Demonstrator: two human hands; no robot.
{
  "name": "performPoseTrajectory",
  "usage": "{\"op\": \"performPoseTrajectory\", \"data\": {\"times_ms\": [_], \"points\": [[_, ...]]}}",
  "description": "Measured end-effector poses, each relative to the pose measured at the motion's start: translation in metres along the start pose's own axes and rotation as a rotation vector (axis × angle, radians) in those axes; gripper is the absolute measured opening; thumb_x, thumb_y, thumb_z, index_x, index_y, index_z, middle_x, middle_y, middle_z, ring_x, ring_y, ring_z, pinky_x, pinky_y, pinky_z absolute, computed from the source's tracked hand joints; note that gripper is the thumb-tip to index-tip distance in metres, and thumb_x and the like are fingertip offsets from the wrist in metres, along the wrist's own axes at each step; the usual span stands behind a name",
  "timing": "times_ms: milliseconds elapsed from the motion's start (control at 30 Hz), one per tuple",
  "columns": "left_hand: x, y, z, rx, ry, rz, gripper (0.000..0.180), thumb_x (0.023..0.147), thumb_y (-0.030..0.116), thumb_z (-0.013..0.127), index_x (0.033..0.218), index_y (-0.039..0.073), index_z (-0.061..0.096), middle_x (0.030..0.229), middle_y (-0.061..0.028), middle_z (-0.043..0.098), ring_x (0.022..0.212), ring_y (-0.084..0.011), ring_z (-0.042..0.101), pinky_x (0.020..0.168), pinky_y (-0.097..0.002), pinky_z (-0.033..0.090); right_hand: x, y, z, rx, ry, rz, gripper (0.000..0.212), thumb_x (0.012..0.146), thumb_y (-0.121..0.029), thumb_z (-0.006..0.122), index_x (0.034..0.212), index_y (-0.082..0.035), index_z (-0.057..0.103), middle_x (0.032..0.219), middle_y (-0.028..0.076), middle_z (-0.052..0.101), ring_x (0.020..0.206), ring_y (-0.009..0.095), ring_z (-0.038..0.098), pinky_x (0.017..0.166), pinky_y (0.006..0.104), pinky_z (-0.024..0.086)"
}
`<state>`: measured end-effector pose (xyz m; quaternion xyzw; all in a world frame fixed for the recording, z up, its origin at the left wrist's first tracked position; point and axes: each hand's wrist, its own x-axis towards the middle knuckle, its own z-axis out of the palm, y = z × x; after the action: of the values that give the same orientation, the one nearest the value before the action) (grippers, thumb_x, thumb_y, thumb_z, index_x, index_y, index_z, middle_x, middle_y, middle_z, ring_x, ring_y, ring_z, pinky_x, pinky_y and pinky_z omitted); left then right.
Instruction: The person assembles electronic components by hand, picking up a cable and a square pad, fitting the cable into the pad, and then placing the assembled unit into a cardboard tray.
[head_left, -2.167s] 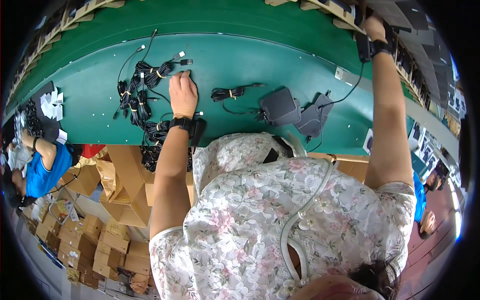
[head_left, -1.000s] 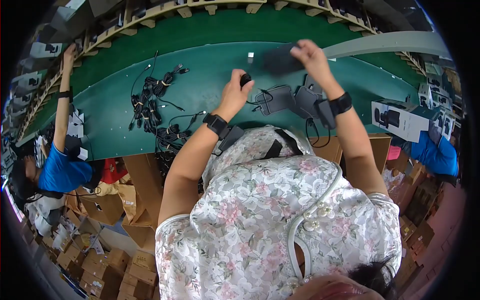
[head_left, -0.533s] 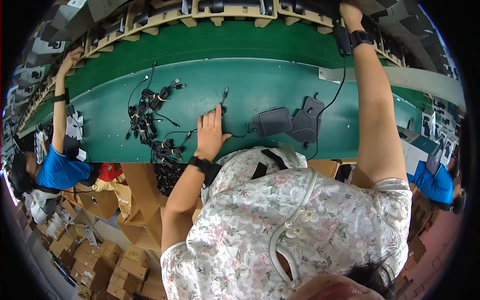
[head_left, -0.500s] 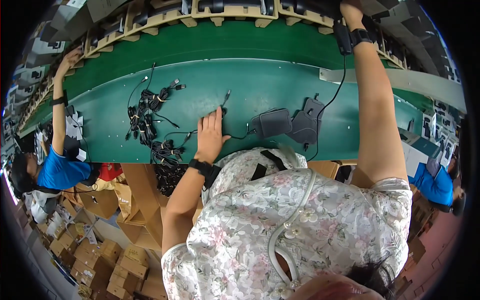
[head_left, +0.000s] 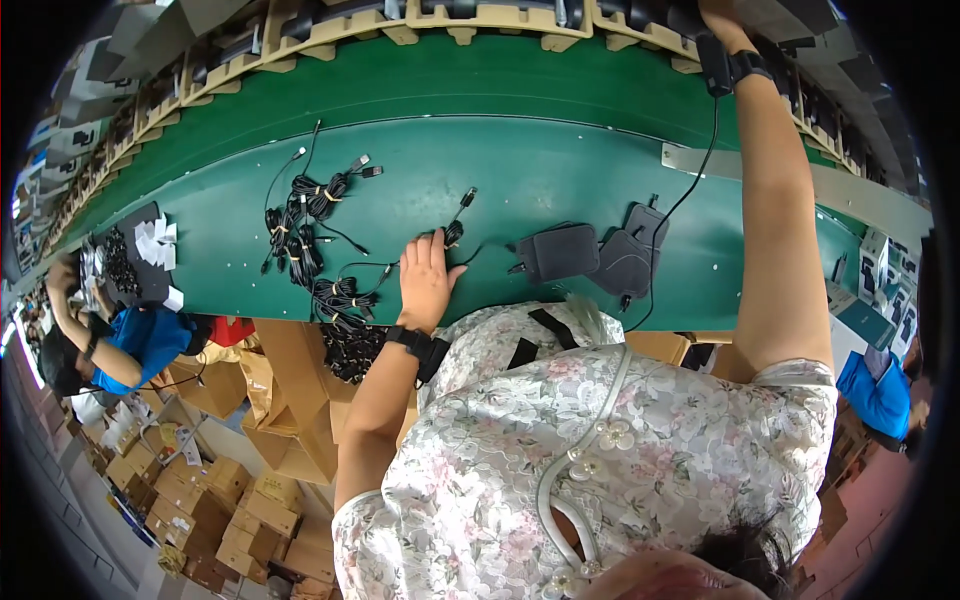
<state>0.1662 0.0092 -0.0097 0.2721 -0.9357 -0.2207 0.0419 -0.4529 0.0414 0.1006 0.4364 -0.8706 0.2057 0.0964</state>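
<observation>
My left hand (head_left: 428,282) lies on the green table, palm down with fingers stretched out and thumb apart. Beside its fingertips is a small coiled black cable (head_left: 453,236) whose plug end points away from me; I cannot make out any grip on it. To the left are several black cables (head_left: 304,255) in tied bundles, some with USB plugs showing. Right of the hand sit dark grey, squarish flat blocks (head_left: 560,252) with small prongs, close together. My right hand (head_left: 728,25) reaches to the far trays, its fingers hidden at the upper edge.
Cream trays (head_left: 430,18) with dark contents line the far green belt. A metal bar (head_left: 700,160) juts in from the right. A black box (head_left: 714,68) at my right wrist trails a cord. A blue-clad person (head_left: 150,340) works at left; cardboard boxes (head_left: 255,540) stand below.
The view has shifted slightly, and the far trays appear further right. The co-worker at left has drawn an arm back from the trays. My left hand stays beside the coiled cable.
</observation>
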Motion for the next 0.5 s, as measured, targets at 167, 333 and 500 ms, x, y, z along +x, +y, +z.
{"op": "performPoseTrajectory", "data": {"times_ms": [167,333,500], "points": [[0.007,-0.007,0.013,0.011,0.063,-0.013,0.046,0.072,0.018,0.065,0.108,-0.003,0.045,0.096,-0.0148,0.050,0.083,-0.0314,0.047,0.074,-0.0393,0.042,-0.031,-0.032,0.017,-0.417,0.033,-0.073,0.033,0.089,-0.021,0.043,0.118,-0.006,0.048,0.121,0.018,0.046,0.110,0.037,0.041,0.093,0.0432,0.034],[0.016,-0.011,0.013,-0.113,0.124,-0.066,0.034,0.077,0.016,0.062,0.103,-0.001,0.048,0.085,-0.0135,0.054,0.074,-0.0267,0.053,0.067,-0.0351,0.045,-0.068,-0.079,0.017,-0.539,0.122,-0.091,0.037,0.087,-0.020,0.046,0.122,-0.007,0.045,0.125,0.018,0.042,0.114,0.036,0.039,0.094,0.0432,0.033],[0.033,-0.001,-0.003,-0.755,0.134,-0.361,0.028,0.076,0.016,0.064,0.096,0.000,0.052,0.071,-0.0088,0.057,0.060,-0.0209,0.055,0.058,-0.0307,0.046,-0.148,-0.213,0.022,0.222,0.118,-0.517,0.028,0.083,-0.013,0.055,0.110,-0.005,0.056,0.111,0.013,0.056,0.099,0.026,0.054,0.086,0.0331,0.042]]}}
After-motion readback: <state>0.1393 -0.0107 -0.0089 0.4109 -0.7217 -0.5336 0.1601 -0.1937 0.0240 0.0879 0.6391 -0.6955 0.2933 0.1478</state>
